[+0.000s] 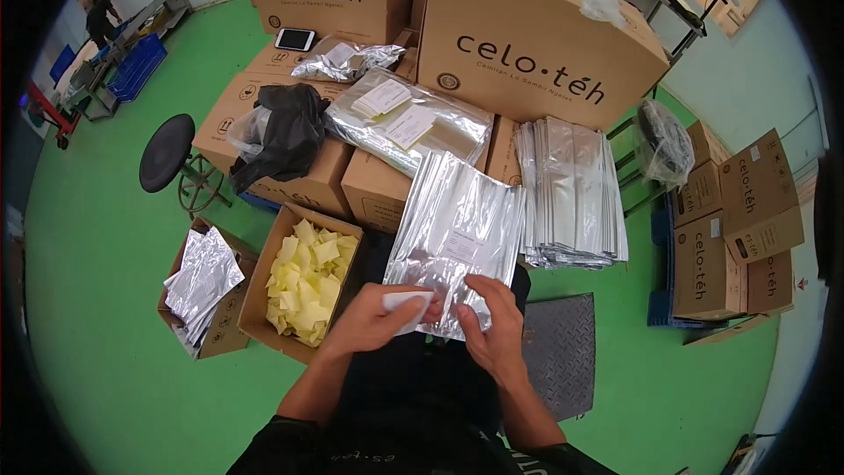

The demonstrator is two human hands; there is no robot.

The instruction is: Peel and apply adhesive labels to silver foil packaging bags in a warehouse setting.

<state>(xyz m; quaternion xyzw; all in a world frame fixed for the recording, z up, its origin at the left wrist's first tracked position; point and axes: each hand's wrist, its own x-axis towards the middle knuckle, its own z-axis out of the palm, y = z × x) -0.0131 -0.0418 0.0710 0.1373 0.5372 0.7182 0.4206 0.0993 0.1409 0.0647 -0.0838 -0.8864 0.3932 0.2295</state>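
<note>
Cartons (pixel 290 180) crowd ahead (pouch stack (pixel 571 193) right); green floor (pixel 114 299) lies open leftward.

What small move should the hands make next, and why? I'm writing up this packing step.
Probably press the white label flat onto the silver foil pouch. The left hand holds the label at the pouch's lower edge, and the right hand steadies that same end, so the label seems poised but not yet stuck down.

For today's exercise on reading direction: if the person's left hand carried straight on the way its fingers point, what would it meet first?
Probably the right hand: the left hand, holding a white slip, points right across the silver foil pouch. Depth is unclear.
</note>
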